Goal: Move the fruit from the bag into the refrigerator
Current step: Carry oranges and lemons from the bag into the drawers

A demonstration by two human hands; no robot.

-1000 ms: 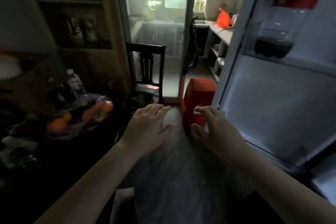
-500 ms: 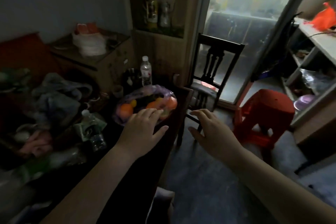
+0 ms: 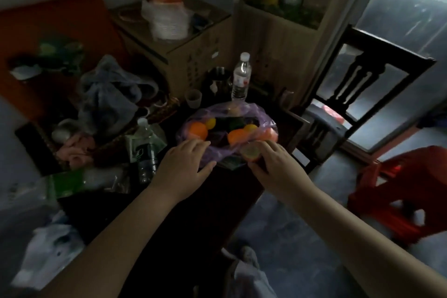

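purple bag (image 3: 262, 115) on tabletop (image 3: 217, 201), 12 o'clock of hands. left hand (image 3: 186, 164) flat, released, pressing bag's 7 o'clock edge. right hand (image 3: 274, 164) curled round pale fruit (image 3: 250, 152) at 5 o'clock rim. pin bag, lift fruit straight up, don't snag plastic.

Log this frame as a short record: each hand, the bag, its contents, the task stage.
left hand: rests with straight fingers on the purple bag
right hand: grips a pale fruit at the bag's near edge
bag: on the dark table, in front of a water bottle
contents: oranges, smaller yellow fruit
stage: picking fruit at the bag
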